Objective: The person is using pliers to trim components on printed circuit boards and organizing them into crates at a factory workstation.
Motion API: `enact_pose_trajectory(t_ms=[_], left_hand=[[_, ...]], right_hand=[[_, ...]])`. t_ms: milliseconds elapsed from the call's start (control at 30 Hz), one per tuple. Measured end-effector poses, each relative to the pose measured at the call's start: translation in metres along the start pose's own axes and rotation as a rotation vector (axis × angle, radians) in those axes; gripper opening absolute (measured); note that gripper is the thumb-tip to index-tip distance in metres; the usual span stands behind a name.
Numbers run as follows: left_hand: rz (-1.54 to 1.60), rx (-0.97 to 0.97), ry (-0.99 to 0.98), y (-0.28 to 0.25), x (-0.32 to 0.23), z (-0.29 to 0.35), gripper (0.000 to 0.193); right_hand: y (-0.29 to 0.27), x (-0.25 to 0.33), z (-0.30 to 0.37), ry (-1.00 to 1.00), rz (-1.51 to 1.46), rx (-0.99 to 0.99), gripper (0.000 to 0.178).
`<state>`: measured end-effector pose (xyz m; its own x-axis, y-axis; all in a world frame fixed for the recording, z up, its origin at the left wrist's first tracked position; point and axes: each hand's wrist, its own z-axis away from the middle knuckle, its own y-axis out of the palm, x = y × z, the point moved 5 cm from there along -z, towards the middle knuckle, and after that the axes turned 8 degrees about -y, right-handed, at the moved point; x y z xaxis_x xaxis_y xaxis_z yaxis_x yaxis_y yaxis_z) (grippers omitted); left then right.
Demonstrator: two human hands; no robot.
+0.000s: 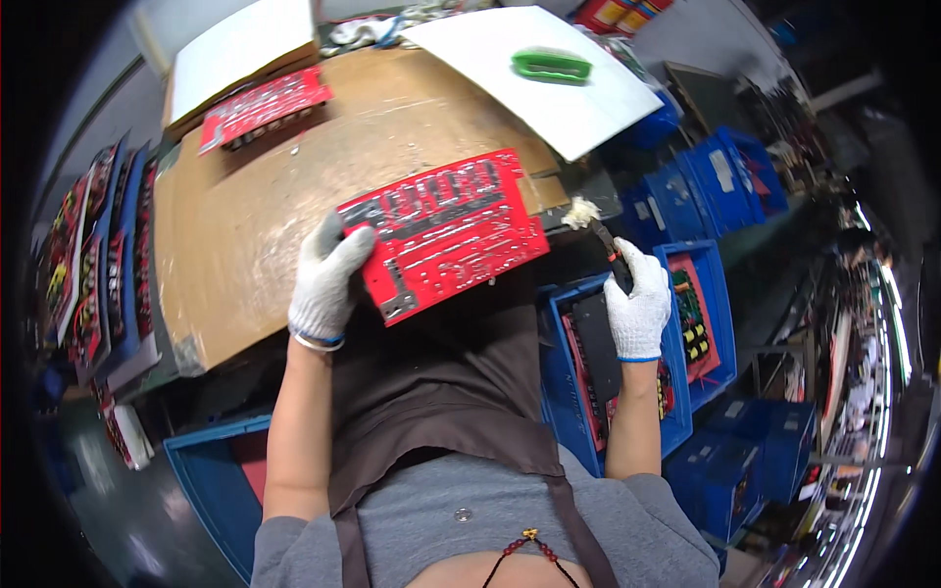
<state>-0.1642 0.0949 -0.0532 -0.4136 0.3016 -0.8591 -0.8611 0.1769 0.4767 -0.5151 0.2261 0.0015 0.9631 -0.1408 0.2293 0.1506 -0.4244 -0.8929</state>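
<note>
A red circuit board (446,235) hangs tilted above the near edge of the bench, its solder-dotted side facing me. My left hand (328,274), in a white knitted glove, grips it at the left edge, thumb over the face. Off to the right, my gloved right hand (639,299) is closed round a slim dark tool (610,250) with a red-orange spot on it. At the tool's far end sits a fluffy off-white clump (581,213), apart from the board. Its exact kind is unclear.
Brown cardboard (225,255) covers the bench, bearing another red board (265,108). A green plastic piece (552,67) lies on a white sheet (490,44). Blue bins (564,372) holding boards stand at right, another bin (201,480) at lower left. Boards stand in a row (98,255) at far left.
</note>
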Motion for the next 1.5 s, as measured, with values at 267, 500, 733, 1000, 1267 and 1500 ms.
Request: enact_pose_trajectory(t_ms=[267,500,733,1000,1267,1500], left_hand=[[0.021,0.018,-0.024,0.004,0.004,-0.004,0.044],[0.014,0.009,-0.024,0.001,0.004,-0.001,0.043],[0.001,-0.001,-0.026,0.001,0.004,-0.002,0.041],[0.004,-0.002,-0.023,0.003,0.003,-0.003,0.041],[0.000,-0.008,-0.008,0.001,0.002,-0.001,0.041],[0.004,0.014,-0.010,0.003,0.004,-0.001,0.041]], right_hand=[[0.015,-0.022,-0.015,-0.039,0.486,0.162,0.054],[0.015,-0.028,-0.017,-0.149,0.441,0.205,0.060],[0.019,-0.027,-0.020,-0.093,0.388,0.315,0.062],[0.040,-0.015,-0.001,0.096,0.265,0.415,0.076],[0.027,-0.013,0.003,-0.013,0.296,0.326,0.068],[0.002,0.004,-0.011,-0.129,-0.057,0.032,0.057]])
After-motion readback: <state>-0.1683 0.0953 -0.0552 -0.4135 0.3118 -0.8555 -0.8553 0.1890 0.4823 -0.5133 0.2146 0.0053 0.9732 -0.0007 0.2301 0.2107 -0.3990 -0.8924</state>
